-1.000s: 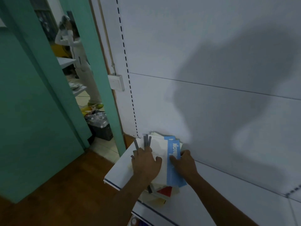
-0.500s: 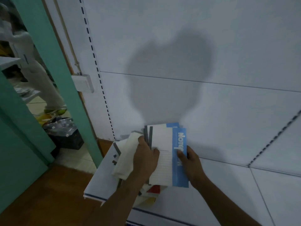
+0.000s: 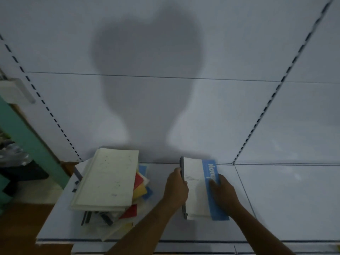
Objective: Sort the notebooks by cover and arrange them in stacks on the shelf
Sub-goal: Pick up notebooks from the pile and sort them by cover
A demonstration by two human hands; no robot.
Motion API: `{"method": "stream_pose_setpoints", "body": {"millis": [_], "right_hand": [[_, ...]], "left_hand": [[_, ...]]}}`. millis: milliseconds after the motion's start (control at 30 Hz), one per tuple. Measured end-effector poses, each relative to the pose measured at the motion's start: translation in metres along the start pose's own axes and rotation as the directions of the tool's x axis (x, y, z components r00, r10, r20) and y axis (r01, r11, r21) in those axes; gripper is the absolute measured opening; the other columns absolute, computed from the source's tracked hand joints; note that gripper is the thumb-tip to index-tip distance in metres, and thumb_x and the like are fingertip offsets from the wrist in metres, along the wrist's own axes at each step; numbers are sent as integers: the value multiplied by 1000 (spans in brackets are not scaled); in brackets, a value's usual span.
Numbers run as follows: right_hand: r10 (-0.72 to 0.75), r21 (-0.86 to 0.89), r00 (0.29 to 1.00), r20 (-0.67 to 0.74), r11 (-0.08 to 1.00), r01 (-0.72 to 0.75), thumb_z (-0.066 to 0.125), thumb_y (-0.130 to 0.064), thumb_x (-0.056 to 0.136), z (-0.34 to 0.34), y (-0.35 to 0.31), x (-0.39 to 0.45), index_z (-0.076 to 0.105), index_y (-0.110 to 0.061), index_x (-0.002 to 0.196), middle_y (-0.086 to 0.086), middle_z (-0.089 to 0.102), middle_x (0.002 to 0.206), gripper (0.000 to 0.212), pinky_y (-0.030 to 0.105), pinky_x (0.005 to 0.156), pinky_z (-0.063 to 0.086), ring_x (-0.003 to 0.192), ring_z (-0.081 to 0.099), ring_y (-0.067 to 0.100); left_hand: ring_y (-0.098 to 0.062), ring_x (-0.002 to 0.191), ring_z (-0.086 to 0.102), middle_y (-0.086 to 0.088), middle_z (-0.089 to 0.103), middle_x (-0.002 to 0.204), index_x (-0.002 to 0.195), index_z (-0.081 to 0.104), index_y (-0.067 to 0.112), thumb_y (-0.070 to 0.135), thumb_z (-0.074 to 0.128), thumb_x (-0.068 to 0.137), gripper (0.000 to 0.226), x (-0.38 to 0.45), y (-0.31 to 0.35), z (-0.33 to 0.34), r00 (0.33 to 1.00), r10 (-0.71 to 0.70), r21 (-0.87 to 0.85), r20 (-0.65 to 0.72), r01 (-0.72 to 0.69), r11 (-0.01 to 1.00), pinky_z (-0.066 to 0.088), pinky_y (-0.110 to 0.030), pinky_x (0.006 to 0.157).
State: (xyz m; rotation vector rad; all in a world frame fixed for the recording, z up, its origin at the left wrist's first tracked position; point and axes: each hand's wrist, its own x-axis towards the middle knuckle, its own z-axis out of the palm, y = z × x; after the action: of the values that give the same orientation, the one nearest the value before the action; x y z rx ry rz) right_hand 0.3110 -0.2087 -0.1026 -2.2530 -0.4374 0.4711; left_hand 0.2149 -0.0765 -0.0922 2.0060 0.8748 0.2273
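A small stack of white-and-blue notebooks (image 3: pixel 196 188) lies on the white shelf (image 3: pixel 276 199), right of centre. My left hand (image 3: pixel 175 186) grips its left edge with the fingers curled round the dark spine. My right hand (image 3: pixel 223 192) lies over the blue strip on the right side, thumb pressed on the cover. A messy pile (image 3: pixel 108 181) sits at the shelf's left end, topped by a cream notebook, with red (image 3: pixel 130 211), yellow and blue covers poking out beneath it.
The white back panel (image 3: pixel 165 107) rises straight behind the shelf, with slotted uprights (image 3: pixel 266 107) at both sides. A green door frame (image 3: pixel 24 137) and dark wooden floor lie to the left. The shelf's front edge (image 3: pixel 202 242) runs below my forearms.
Both hands carried the white-and-blue notebooks off the pile and moved them right along the shelf. The cream notebook now tops the left pile. My head turned right.
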Motion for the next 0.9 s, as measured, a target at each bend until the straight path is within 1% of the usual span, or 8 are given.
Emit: {"method": "stream_pose_setpoints", "body": {"millis": [100, 200, 333, 467, 600, 700, 800, 900], "right_hand": [[1, 5, 1000, 29, 1000, -1, 49, -21, 96, 2, 9, 10, 50, -14, 110, 5, 64, 98, 16, 16, 53, 37, 70, 57, 9], [8, 6, 999, 51, 1000, -8, 56, -19, 94, 7, 17, 22, 49, -10, 122, 10, 64, 108, 30, 13, 52, 36, 76, 56, 14], [13, -32, 997, 83, 999, -10, 60, -18, 91, 14, 27, 30, 51, -7, 119, 11, 64, 109, 31, 11, 50, 36, 77, 56, 14], [61, -111, 996, 62, 992, -54, 60, -23, 88, 22, 24, 34, 51, -9, 108, 11, 58, 108, 26, 27, 59, 52, 81, 60, 20], [39, -341, 999, 19, 940, -30, 64, -31, 86, 22, 2, 32, 49, -8, 116, 11, 46, 114, 41, 34, 73, 47, 97, 57, 28], [-104, -252, 994, 13, 962, 104, 62, -27, 88, 27, -30, 26, 48, -7, 124, 14, 51, 118, 43, 33, 79, 45, 102, 56, 29], [-204, -51, 956, 210, 974, 219, 55, -26, 94, 47, -77, 19, 54, -9, 117, 6, 62, 96, 29, 23, 61, 43, 80, 57, 16], [-197, 127, 888, 416, 979, 158, 49, -26, 96, 73, -126, 4, 60, -9, 107, 7, 66, 93, 24, 28, 65, 49, 75, 61, 16]], "left_hand": [[-21, 117, 52, -10, 53, 128, 134, 44, 8, 9, 50, 94, 40, 7, -10, 20, 996, -80, 69, -37, 82, 994, 43, -30, 101], [-19, 115, 51, -9, 52, 127, 133, 44, 10, 12, 51, 94, 39, 9, -18, 30, 988, -121, 118, -93, 131, 984, 43, -28, 99], [-23, 121, 44, -9, 51, 129, 140, 37, 11, 28, 55, 91, 55, 7, -22, 37, 989, -106, 226, -103, 128, 966, 39, -29, 102], [-25, 126, 37, -6, 50, 135, 144, 34, 13, 39, 58, 86, 68, 6, -16, 40, 991, -114, 281, -76, 131, 951, 40, -33, 102], [-23, 129, 35, -5, 45, 139, 140, 39, 13, 37, 55, 89, 59, 5, -7, 24, 994, -76, 289, -73, 94, 953, 38, -33, 104], [-18, 115, 49, -3, 55, 123, 123, 54, 13, 32, 56, 90, 38, 2, 5, -10, 975, 19, 239, -221, 36, 970, 42, -27, 93], [-13, 87, 57, 0, 62, 96, 95, 60, 14, 26, 58, 90, 13, -1, 14, -61, 932, 75, 186, -355, -9, 983, 42, -20, 73], [-14, 82, 58, 4, 60, 87, 85, 57, 19, 26, 57, 90, 9, -6, 6, -118, 892, 42, 193, -450, 52, 980, 42, -22, 69]]}}
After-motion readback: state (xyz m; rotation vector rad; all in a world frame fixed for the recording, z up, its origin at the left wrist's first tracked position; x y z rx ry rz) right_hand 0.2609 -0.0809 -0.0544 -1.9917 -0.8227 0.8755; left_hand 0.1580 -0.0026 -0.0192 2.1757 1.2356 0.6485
